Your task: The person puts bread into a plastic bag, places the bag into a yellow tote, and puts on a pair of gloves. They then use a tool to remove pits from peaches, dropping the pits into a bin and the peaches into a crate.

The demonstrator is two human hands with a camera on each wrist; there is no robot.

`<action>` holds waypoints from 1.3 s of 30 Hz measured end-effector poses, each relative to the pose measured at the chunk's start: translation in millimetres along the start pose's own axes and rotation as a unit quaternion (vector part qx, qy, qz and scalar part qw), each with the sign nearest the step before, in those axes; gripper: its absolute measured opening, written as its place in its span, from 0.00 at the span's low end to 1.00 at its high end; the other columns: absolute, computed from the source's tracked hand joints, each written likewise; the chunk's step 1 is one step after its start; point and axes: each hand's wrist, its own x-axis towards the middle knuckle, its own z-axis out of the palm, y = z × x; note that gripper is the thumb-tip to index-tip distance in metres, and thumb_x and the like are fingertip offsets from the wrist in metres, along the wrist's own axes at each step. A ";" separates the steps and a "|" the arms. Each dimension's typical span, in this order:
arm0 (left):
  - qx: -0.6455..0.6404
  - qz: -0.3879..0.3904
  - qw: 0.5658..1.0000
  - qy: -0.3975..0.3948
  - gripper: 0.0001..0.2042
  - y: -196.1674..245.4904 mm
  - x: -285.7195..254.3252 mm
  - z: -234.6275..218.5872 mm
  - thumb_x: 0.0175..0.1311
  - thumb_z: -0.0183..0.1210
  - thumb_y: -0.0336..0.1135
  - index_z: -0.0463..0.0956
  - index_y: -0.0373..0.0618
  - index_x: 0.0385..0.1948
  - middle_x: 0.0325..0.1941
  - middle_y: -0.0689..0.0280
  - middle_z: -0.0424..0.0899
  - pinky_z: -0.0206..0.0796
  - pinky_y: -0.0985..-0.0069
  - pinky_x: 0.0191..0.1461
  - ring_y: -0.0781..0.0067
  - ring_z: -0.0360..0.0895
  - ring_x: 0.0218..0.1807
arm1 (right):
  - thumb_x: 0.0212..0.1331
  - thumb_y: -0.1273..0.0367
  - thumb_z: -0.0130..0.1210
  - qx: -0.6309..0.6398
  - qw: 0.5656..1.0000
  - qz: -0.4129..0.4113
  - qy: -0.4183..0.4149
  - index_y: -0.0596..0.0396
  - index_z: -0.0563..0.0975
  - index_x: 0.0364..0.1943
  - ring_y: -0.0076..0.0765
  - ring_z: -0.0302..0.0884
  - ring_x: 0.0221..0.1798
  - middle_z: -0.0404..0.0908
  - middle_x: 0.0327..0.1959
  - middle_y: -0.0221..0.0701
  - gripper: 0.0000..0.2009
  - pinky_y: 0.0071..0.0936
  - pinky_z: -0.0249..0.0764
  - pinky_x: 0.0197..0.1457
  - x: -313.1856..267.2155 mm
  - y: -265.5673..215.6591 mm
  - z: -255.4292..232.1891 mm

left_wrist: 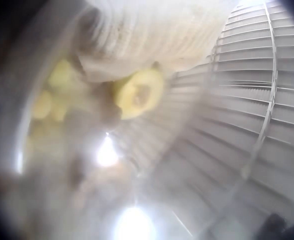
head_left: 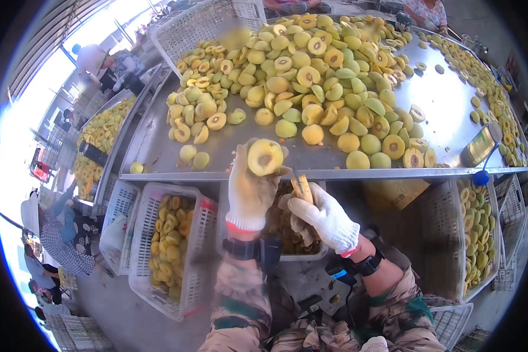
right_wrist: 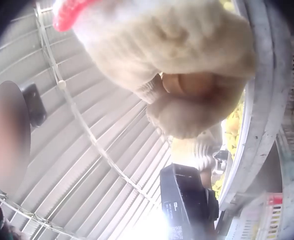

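Observation:
My left hand [head_left: 249, 190], in a stained white knit glove, holds up a peach half [head_left: 265, 157] near the table's front edge. Its yellow cut face and brownish centre are turned to the head camera; the same peach half [left_wrist: 142, 94] shows blurred in the left wrist view. Just to the right, my gloved right hand [head_left: 325, 220] grips a small pitting knife by its wooden handle [head_left: 302, 188], the thin dark metal end pointing up beside the left fingers. In the right wrist view, curled fingers wrap the handle [right_wrist: 189, 84]. A large heap of peach halves [head_left: 311, 76] lies beyond both hands.
The metal table [head_left: 149, 149] has a raised front edge. Below stand a crate of fruit halves [head_left: 195, 202] at left, another crate [head_left: 446, 234] at right, and a bin of scraps [head_left: 287, 256] under my hands. A can [head_left: 479, 146] stands at the table's right. Other people work around.

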 end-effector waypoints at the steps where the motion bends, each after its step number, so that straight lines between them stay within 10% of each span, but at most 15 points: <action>1: 0.014 0.010 1.000 0.009 0.24 -3.5 -0.8 2.0 0.73 0.41 0.52 0.66 0.39 0.55 0.50 0.56 0.76 0.68 0.63 0.52 0.57 0.73 0.52 | 0.63 0.58 0.53 -0.012 1.000 0.002 0.003 0.56 0.68 0.47 0.19 0.68 0.16 0.73 0.22 0.27 0.18 0.17 0.66 0.17 -0.4 -1.2 0.5; 26: 0.174 0.063 0.982 0.040 0.21 -38.3 -17.5 18.0 0.75 0.37 0.48 0.67 0.39 0.53 0.48 0.56 0.77 0.71 0.68 0.50 0.60 0.76 0.49 | 0.63 0.59 0.51 -0.047 0.996 0.006 0.078 0.60 0.69 0.45 0.23 0.73 0.18 0.78 0.23 0.31 0.18 0.23 0.70 0.22 3.9 19.3 4.0; 32: 0.405 0.128 0.898 0.113 0.21 -45.8 -22.1 24.2 0.75 0.36 0.47 0.69 0.38 0.51 0.48 0.58 0.76 0.70 0.74 0.49 0.66 0.77 0.47 | 0.63 0.57 0.49 -0.182 0.973 -0.011 0.139 0.64 0.68 0.46 0.51 0.82 0.34 0.81 0.31 0.48 0.21 0.36 0.75 0.37 10.8 36.5 8.8; 35: 0.443 0.142 0.876 0.130 0.22 -48.3 -23.3 21.2 0.75 0.36 0.48 0.70 0.38 0.49 0.46 0.58 0.77 0.71 0.75 0.47 0.66 0.79 0.43 | 0.65 0.61 0.48 -0.244 0.960 -0.025 0.138 0.59 0.66 0.45 0.27 0.73 0.16 0.75 0.21 0.35 0.15 0.24 0.70 0.18 14.7 48.3 7.9; 39: 0.346 0.096 0.920 0.158 0.23 -44.5 -25.2 23.1 0.75 0.36 0.49 0.71 0.36 0.46 0.41 0.56 0.79 0.73 0.75 0.41 0.64 0.81 0.36 | 0.65 0.61 0.47 -0.186 0.979 0.008 0.084 0.59 0.65 0.46 0.29 0.73 0.15 0.74 0.20 0.35 0.16 0.25 0.70 0.16 10.5 42.8 8.9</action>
